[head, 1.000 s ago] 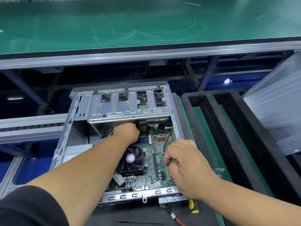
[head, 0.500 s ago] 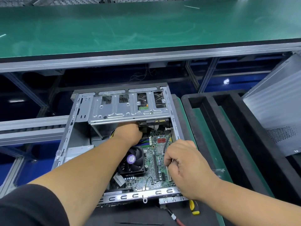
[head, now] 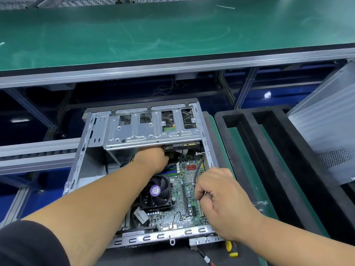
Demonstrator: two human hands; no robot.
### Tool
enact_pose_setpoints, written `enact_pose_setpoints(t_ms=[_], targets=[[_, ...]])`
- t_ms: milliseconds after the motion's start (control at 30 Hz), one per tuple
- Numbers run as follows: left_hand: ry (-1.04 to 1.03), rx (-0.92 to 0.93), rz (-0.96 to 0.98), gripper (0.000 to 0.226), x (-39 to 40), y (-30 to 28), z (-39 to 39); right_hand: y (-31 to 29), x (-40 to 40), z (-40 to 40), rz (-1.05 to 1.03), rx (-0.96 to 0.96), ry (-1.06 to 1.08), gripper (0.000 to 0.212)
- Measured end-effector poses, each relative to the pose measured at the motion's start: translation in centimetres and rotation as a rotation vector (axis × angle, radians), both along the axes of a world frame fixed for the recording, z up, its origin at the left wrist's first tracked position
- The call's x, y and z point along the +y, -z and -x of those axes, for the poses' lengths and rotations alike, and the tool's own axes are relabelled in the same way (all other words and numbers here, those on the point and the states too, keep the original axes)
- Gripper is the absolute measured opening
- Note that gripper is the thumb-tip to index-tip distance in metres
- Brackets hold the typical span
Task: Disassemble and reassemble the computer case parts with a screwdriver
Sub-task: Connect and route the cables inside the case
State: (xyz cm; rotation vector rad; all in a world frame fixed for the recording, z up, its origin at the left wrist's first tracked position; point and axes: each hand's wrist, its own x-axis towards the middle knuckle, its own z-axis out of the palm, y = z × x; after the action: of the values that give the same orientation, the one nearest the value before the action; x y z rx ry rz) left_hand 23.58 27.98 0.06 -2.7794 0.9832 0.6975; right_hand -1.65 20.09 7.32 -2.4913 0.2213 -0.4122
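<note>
Inside ribbed steel case (head: 134, 131), right hand (head: 221, 200) fisted

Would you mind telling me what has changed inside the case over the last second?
Nothing visibly changed. The left hand still reaches under the silver metal drive cage, its fingers hidden, and the right hand keeps its grip on the thin black cable above the green motherboard.

left hand (head: 152, 158) — arm stretched forward, fingers hidden | right hand (head: 221, 200) — fist-curled, thumb and fingers pinched together
</note>
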Motion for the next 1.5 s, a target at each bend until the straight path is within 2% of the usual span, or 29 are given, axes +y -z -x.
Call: enact_pose_setpoints(t_ms=[67, 133, 233, 333, 500, 733, 900, 1000, 1100, 1133, 1267, 1333, 1433, 1500], targets=[[0.011, 0.035, -0.089, 0.019, -0.4, -0.3, -0.2, -0.1, 0.0, 0.0, -0.004, -0.003, 0.001, 0.031], [0.044, 0.04, -0.206, 0.036, -0.9, -0.8, 0.0, -0.1, 0.0, 0.0, -0.004, -0.01, 0.002, 0.031], [0.093, 0.04, -0.322, 0.044, -1.9, -1.3, 0.5, -0.1, 0.0, 0.0, -0.01, -0.01, 0.002, 0.031], [0.049, 0.082, -0.364, 0.047, -2.5, -1.7, 0.6, -0.1, 0.0, 0.0, -0.014, -0.016, -0.003, 0.032], [-0.018, 0.1, -0.316, 0.05, -2.8, -1.8, 0.5, -0.3, 0.0, 0.0, -0.011, -0.026, -0.002, 0.031], [0.13, 0.091, -0.374, 0.051, -2.2, -1.8, 0.1, -0.4, 0.1, -0.1, -0.002, -0.012, -0.001, 0.03], [-0.016, 0.112, -0.119, 0.07, -0.1, -1.7, -0.1, -0.5, 0.1, 0.0, -0.014, -0.012, -0.006, 0.028], [-0.196, 0.042, -0.031, 0.039, 2.2, -1.9, -0.9, -0.3, 0.0, 0.0, -0.016, -0.019, -0.003, 0.028], [-0.368, 0.01, 0.052, 0.026, 3.9, -2.0, -0.8, -0.1, 0.0, 0.0, -0.016, -0.012, 0.005, 0.029], [-0.356, 0.014, 0.049, 0.024, 4.0, -2.0, -0.6, -0.1, 0.0, 0.0, -0.014, -0.008, 0.005, 0.029], [-0.577, 0.204, 0.256, 0.046, 3.1, -1.8, -0.1, 0.0, 0.1, 0.0, -0.017, 0.003, 0.01, 0.025], [-0.55, 0.207, 0.193, 0.048, 2.2, -2.2, 0.2, 0.0, 0.1, 0.0, -0.019, 0.007, 0.011, 0.024], [-0.692, 0.235, 0.276, 0.047, 0.8, -2.5, 0.4, 0.0, 0.0, 0.0, -0.016, 0.018, 0.01, 0.028], [-0.673, 0.236, 0.223, 0.045, 0.4, -2.7, 0.4, -0.1, 0.0, 0.0, -0.017, 0.027, 0.01, 0.029]])
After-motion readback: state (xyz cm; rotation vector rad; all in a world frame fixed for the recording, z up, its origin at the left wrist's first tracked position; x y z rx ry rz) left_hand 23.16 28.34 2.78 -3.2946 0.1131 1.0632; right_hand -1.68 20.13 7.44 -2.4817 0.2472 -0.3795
